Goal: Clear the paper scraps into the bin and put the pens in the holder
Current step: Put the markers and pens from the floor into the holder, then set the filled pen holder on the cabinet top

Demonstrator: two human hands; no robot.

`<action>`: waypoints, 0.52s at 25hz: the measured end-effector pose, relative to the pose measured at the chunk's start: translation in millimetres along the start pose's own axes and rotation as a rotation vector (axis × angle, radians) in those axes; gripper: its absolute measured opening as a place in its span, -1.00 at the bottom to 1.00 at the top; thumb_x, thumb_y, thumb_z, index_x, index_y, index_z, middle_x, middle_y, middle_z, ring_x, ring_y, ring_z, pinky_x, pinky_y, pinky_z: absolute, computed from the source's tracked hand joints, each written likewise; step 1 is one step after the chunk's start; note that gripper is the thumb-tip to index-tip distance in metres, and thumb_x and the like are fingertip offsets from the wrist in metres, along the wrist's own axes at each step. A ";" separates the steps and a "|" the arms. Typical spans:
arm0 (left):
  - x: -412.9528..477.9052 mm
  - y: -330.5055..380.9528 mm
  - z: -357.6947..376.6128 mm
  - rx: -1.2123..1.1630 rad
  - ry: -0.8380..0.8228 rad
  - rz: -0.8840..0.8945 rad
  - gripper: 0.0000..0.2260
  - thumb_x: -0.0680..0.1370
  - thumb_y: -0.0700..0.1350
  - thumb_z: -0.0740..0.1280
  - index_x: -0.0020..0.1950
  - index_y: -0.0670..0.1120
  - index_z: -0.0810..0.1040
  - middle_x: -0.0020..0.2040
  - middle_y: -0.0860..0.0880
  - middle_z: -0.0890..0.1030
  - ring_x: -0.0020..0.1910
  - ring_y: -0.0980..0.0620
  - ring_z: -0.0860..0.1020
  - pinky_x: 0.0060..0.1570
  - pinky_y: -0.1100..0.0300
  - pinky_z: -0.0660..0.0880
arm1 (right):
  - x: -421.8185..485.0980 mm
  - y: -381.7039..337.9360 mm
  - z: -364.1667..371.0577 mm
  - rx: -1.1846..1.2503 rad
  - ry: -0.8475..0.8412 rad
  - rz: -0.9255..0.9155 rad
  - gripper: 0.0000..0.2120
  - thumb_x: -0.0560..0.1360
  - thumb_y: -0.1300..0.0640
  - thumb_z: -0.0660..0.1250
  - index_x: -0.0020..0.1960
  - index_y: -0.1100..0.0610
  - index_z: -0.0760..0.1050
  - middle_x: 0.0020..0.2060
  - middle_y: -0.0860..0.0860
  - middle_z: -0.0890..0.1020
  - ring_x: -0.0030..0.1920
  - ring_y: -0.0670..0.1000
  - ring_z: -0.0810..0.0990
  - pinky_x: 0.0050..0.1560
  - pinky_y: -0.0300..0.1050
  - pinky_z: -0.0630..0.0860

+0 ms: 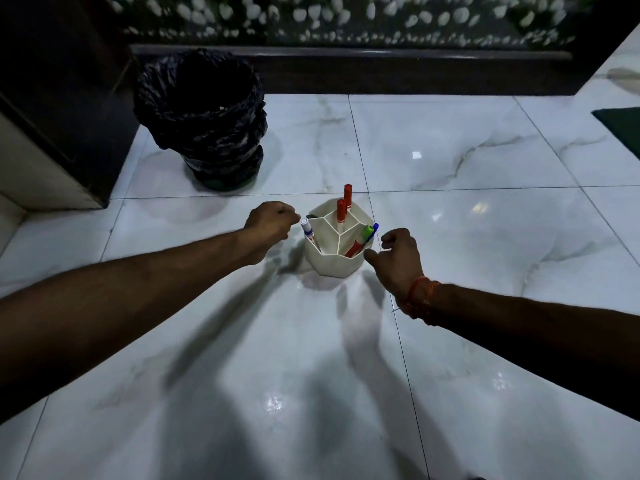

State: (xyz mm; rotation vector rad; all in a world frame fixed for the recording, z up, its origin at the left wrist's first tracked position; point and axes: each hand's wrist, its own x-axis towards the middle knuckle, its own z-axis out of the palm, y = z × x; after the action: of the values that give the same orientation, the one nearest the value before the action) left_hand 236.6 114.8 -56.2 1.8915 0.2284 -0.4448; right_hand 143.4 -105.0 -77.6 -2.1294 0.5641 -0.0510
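Note:
A white faceted pen holder [330, 263] with several compartments stands on the marble floor. Two orange-capped markers [344, 206] stand in its far compartment. A white marker [307, 230] leans in the left one, and a green, a blue and a red pen [363, 239] lean in the right one. My left hand [272, 221] hovers just left of the holder with fingers curled, holding nothing that I can see. My right hand [398, 258] sits close to the holder's right side, fingers loosely curled and empty. A bin [201, 119] lined with a black bag stands behind to the left.
A dark wooden cabinet [52, 98] fills the far left. A dark ledge [346, 71] with white pebbles behind it runs across the back. A dark green mat [620, 128] lies at the right edge. No paper scraps show on the glossy floor tiles [311, 375].

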 end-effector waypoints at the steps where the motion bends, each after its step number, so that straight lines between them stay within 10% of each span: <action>1: 2.9 0.0 6.2 -0.036 -0.019 -0.040 -0.91 0.38 -0.08 0.40 -0.16 -0.04 0.59 -0.04 -0.10 0.60 -0.08 -0.09 0.58 0.11 -0.03 0.57 | 1.1 -0.3 4.7 0.058 -0.023 0.062 -0.59 0.41 0.11 0.43 0.19 0.19 0.40 0.07 0.09 0.51 -0.13 -0.02 0.54 -0.24 -0.35 0.40; 4: 6.9 7.1 23.6 -0.081 0.020 -0.139 -0.90 0.36 -0.13 0.32 -0.30 -0.04 0.63 -0.14 -0.14 0.67 -0.04 -0.16 0.65 0.10 -0.02 0.61 | -0.4 -4.5 20.9 0.232 -0.044 0.134 -0.61 0.45 0.05 0.35 0.25 0.11 0.46 0.11 0.05 0.60 0.07 0.09 0.60 0.08 -0.06 0.55; 8: -22.4 35.8 31.6 -0.051 0.126 -0.172 -0.85 0.43 -0.19 0.26 -0.32 -0.07 0.55 -0.33 0.05 0.56 -0.30 0.03 0.50 -0.25 0.21 0.45 | -11.9 -40.5 26.6 0.265 0.025 0.232 -0.74 0.50 0.17 0.30 0.18 0.15 0.53 0.00 0.01 0.61 0.00 0.03 0.55 -0.13 -0.37 0.44; 13: -76.7 96.3 2.0 -0.086 0.260 -0.216 -0.74 0.45 -0.20 0.18 -0.07 -0.02 0.65 0.03 -0.08 0.67 0.04 -0.14 0.59 0.09 0.01 0.56 | -36.2 -116.8 -11.0 0.262 0.024 0.274 -0.87 0.42 0.19 0.36 -0.04 0.11 0.59 -0.16 -0.01 0.65 -0.07 0.04 0.59 -0.10 -0.37 0.47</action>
State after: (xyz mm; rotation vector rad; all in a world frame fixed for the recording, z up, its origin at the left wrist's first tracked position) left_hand 201.7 82.8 57.4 1.8449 0.6189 -0.3260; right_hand 152.2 -41.7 27.2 -1.7854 0.8128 0.0032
